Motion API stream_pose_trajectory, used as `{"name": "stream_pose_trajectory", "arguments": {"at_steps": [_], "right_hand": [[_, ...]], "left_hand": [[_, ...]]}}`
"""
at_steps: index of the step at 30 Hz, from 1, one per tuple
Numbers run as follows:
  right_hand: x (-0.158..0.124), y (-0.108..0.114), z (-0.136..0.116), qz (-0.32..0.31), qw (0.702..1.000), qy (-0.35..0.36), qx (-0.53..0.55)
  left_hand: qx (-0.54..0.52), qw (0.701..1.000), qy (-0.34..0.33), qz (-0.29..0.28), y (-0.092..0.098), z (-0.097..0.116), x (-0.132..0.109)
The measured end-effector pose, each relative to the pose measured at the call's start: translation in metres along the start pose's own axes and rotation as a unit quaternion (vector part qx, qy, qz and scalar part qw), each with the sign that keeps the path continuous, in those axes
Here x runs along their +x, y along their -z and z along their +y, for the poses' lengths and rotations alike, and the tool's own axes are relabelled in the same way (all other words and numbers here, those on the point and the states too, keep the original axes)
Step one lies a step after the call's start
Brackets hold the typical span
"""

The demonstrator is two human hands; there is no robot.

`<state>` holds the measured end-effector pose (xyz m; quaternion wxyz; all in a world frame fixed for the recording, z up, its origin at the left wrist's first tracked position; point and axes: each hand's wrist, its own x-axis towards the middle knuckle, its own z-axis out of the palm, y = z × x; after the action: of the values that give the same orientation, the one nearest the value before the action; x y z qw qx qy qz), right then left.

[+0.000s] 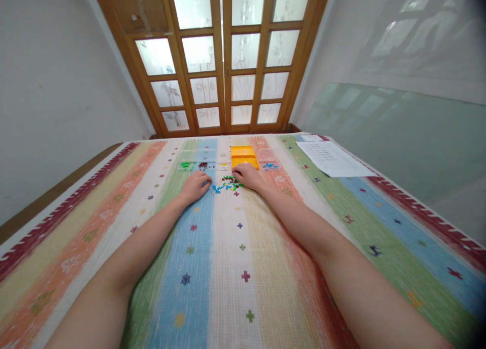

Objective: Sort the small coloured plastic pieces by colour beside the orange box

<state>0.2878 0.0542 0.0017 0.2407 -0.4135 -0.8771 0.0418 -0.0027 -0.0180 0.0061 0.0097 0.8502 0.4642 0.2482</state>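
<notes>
Both my arms reach far forward over a striped cloth (228, 268). A loose heap of small coloured pieces (229, 183) lies between my hands. My left hand (195, 185) rests on the cloth just left of the heap, fingers curled loosely, and what they hold, if anything, is too small to see. My right hand (247, 176) lies at the heap's right edge with its fingertips on the pieces, fingers bent. Behind the heap stands an orange tray (244, 156). Small sorted groups lie beside it: green pieces (186, 165), dark red pieces (203, 164) and blue pieces (270, 165).
A white printed sheet (332, 158) lies at the far right of the cloth. A wooden door with frosted glass panes (228, 60) stands behind the table. White walls rise on both sides.
</notes>
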Motion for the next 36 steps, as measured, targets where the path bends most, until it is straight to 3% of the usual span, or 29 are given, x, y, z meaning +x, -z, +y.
{"name": "stream_pose_trajectory", "arguments": {"at_steps": [7,11,22,27,31,36], "right_hand": [[0.0,0.001,0.0,-0.004,1.0,0.001,-0.005],[0.0,0.001,0.0,-0.004,1.0,0.003,-0.008],[-0.001,0.003,-0.001,-0.007,1.0,0.003,-0.012],[-0.001,0.004,-0.002,-0.005,1.0,0.009,-0.013],[-0.002,0.004,-0.002,-0.004,1.0,0.02,-0.023],[-0.005,0.009,-0.008,0.0,0.996,0.075,-0.045]], "left_hand": [[-0.051,0.995,0.085,0.022,0.001,-0.005,0.001],[-0.107,0.978,0.159,0.079,0.003,-0.015,0.001],[-0.293,0.875,0.291,0.251,0.0,-0.065,0.003],[-0.375,0.837,0.309,0.251,-0.001,-0.08,0.0],[-0.359,0.842,0.316,0.248,0.0,-0.084,-0.003],[-0.286,0.876,0.306,0.241,-0.001,-0.082,-0.004]]}}
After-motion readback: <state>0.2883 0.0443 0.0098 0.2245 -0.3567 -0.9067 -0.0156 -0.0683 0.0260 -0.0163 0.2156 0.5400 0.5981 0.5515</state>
